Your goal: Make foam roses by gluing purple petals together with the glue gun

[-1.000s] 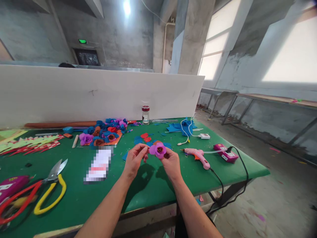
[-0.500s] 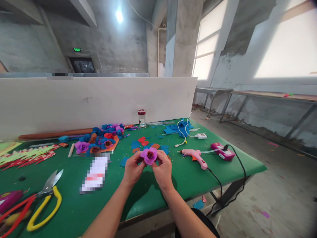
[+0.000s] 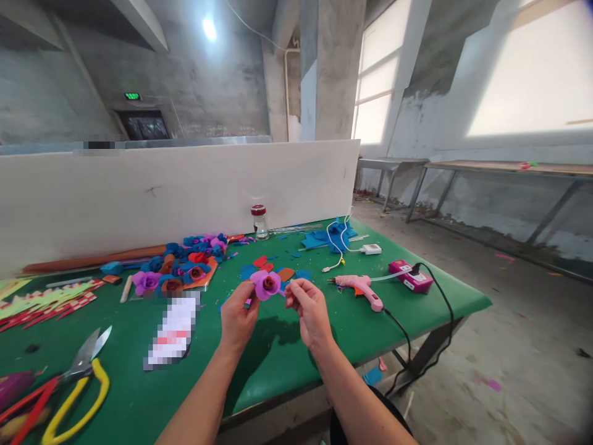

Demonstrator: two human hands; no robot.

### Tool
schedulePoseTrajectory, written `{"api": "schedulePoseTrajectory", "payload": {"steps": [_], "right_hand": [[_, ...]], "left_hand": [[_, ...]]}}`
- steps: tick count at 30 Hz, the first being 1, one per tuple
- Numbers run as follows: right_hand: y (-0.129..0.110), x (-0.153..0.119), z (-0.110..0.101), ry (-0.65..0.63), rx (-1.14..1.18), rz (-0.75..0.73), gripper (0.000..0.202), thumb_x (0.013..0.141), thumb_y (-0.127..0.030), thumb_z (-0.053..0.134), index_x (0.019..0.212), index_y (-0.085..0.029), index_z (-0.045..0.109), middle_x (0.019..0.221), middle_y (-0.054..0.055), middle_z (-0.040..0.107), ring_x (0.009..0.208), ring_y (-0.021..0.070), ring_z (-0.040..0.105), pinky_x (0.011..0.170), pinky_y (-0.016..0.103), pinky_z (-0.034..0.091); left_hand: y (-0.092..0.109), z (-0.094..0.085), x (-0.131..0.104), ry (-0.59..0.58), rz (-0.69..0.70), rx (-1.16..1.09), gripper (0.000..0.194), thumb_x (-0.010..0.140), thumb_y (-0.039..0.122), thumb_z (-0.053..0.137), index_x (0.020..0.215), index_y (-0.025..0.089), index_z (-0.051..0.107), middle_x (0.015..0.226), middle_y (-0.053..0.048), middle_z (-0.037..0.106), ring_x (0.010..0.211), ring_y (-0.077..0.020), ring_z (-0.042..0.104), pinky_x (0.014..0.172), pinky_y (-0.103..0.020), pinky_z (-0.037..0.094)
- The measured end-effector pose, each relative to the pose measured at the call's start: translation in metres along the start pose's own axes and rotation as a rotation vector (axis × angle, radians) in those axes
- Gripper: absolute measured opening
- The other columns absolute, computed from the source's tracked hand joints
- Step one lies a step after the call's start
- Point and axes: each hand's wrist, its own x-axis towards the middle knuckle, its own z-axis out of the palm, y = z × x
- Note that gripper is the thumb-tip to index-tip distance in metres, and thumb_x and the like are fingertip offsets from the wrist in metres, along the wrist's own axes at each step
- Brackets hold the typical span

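Observation:
A purple paper flower [image 3: 262, 293] with a brown centre is pinched between the fingers of my left hand [image 3: 238, 316], its face toward me. Just to the right of it is my right hand [image 3: 311, 314], thumb and fingertips pressed together and apart from the bloom. Whatever sits in that pinch, if anything, is too small to make out. Behind both hands lie loose petals in blue, red and brown, among them a brown petal [image 3: 286, 274]. A pink glue gun [image 3: 365, 289] rests to the right of my right hand.
Finished paper flowers [image 3: 172, 283] are heaped at the back left. Yellow-and-red-handled scissors [image 3: 88, 371] lie front left. A jar [image 3: 260, 224] stands before the white board [image 3: 194, 185]. A purple power strip [image 3: 410, 277] with a black cord sits near the table's right edge.
My right hand has let go of the flower and moved slightly right, its fingers pinched. The flower stays in my left hand, shifted a little left. The whole view has turned slightly.

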Motion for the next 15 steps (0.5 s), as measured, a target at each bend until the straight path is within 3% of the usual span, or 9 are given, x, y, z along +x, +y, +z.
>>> {"api": "schedulePoseTrajectory", "payload": {"steps": [5, 15], "right_hand": [[0.0019, -0.0052, 0.0092, -0.043, 0.012, 0.057, 0.023, 0.068, -0.034, 0.073, 0.075, -0.016, 0.062, 0.066, -0.002, 0.062, 0.05, 0.0075, 0.051, 0.053, 0.021, 0.041], [0.0032, -0.003, 0.0097, 0.051, -0.081, 0.053, 0.019, 0.065, -0.03, 0.07, 0.074, -0.016, 0.061, 0.062, -0.004, 0.058, 0.047, 0.0072, 0.049, 0.048, 0.021, 0.043]], "left_hand": [[-0.0017, 0.0016, 0.0004, 0.008, 0.066, 0.055, 0.01, 0.086, 0.018, 0.055, 0.08, 0.019, 0.063, 0.076, -0.001, 0.065, 0.066, -0.0119, 0.058, 0.062, -0.021, 0.044], [0.0004, 0.0022, 0.0, -0.037, 0.081, 0.064, 0.014, 0.088, 0.019, 0.053, 0.087, 0.019, 0.067, 0.082, -0.004, 0.068, 0.072, -0.0139, 0.061, 0.067, -0.022, 0.046]]}}
